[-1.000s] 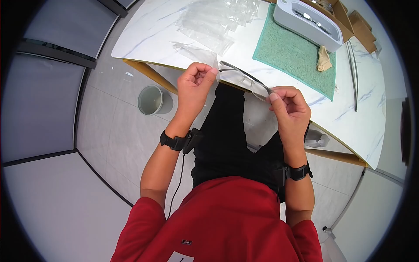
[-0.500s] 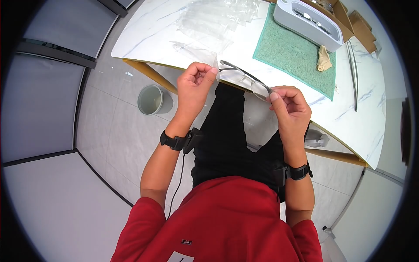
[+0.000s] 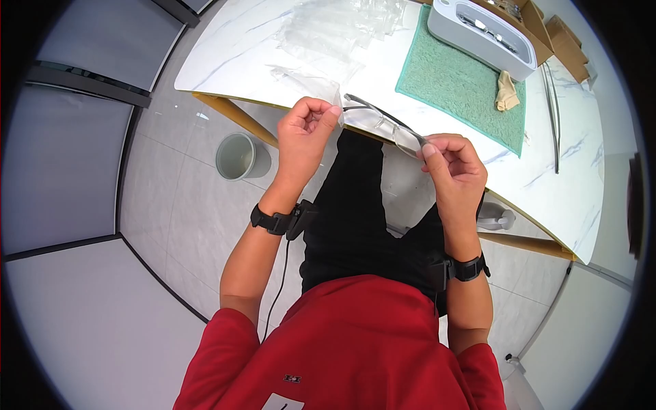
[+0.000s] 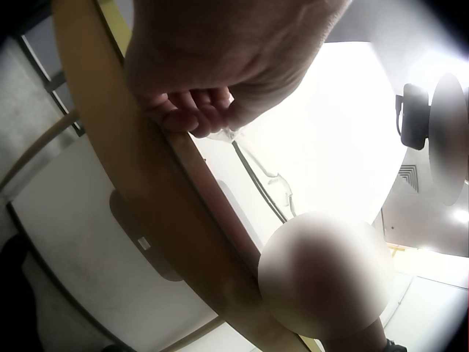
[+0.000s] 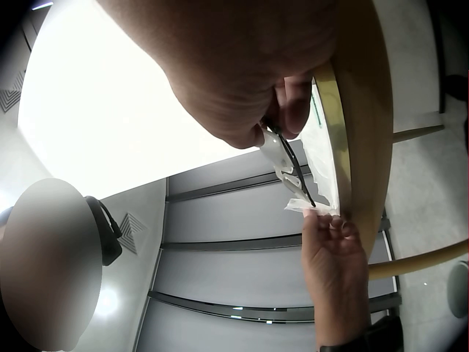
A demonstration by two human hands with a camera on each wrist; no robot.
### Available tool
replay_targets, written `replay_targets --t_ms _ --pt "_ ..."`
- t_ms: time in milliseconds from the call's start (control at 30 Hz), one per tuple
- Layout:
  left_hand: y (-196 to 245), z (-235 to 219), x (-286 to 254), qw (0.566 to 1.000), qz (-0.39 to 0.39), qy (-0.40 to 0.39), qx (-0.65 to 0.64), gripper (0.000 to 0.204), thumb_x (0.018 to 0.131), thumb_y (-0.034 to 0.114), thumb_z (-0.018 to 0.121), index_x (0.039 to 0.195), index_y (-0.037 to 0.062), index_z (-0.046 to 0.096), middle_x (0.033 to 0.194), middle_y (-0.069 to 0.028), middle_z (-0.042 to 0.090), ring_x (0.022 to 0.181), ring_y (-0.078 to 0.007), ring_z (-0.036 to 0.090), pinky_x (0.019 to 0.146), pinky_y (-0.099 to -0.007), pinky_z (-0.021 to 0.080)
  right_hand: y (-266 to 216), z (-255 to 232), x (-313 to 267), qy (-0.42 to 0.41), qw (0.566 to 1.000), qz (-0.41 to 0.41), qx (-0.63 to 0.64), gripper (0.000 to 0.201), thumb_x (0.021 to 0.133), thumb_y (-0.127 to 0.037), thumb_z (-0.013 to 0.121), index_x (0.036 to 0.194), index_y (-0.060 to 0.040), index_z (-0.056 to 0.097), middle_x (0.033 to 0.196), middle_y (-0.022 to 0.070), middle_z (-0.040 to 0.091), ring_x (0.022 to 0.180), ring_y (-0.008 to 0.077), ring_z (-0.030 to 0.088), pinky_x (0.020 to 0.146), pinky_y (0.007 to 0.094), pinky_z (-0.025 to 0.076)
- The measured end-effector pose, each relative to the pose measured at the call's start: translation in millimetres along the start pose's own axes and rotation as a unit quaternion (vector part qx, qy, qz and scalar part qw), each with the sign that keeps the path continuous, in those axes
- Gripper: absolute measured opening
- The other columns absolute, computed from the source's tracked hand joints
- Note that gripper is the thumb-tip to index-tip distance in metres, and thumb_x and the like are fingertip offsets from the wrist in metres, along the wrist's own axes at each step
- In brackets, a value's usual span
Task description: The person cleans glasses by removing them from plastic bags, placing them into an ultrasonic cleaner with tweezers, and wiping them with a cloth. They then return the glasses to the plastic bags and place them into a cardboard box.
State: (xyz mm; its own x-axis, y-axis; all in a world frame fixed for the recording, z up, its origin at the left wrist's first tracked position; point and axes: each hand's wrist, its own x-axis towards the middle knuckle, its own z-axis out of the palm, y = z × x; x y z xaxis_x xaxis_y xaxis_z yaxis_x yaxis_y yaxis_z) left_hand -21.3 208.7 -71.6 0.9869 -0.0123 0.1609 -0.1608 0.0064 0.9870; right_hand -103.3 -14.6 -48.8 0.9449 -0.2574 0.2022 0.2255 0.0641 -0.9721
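Observation:
In the head view, my left hand (image 3: 304, 140) pinches a clear plastic bag (image 3: 314, 83) between thumb and forefinger at the table's near edge. My right hand (image 3: 456, 171) holds a pair of eyeglasses (image 3: 398, 124) by one end, thumb on top. The glasses have dark temples and clear lenses, and they slant from the right fingers up to the left fingertips. Their far temple tips reach right beside the bag. In the right wrist view, a lens (image 5: 277, 155) hangs below the right fingers, and the bag shows at the left fingertips.
More clear bags (image 3: 335, 34) lie on the marbled table (image 3: 232, 48). A green mat (image 3: 451, 92) bears a white tub (image 3: 444, 27) with glasses inside and a beige cloth piece (image 3: 507, 94). Dark thin strips (image 3: 557, 130) and a cardboard box (image 3: 543, 34) are rightward. A bin (image 3: 224, 160) stands on the floor.
Almost nothing moves. Both hands keep their grips and places, with the glasses at nearly the same slant beside the bag.

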Motion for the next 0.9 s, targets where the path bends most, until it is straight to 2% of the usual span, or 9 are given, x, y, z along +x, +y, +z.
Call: replay_targets --t_ms 900 --pt "-1.3 0.8 -0.6 1.0 0.007 -0.002 -0.012 0.011 0.093 0.01 0.072 0.094 0.002 0.065 0.081 0.006 0.059 0.07 0.0009 0.047 0.06 -0.0158 0.038 -0.8 0.8 0.2 0.0 1.0 0.0 0.016 0.009 0.092 0.001 0.07 0.1 0.001 0.066 0.089 0.0018 0.067 0.074 0.0026 0.057 0.066 0.0173 0.045"
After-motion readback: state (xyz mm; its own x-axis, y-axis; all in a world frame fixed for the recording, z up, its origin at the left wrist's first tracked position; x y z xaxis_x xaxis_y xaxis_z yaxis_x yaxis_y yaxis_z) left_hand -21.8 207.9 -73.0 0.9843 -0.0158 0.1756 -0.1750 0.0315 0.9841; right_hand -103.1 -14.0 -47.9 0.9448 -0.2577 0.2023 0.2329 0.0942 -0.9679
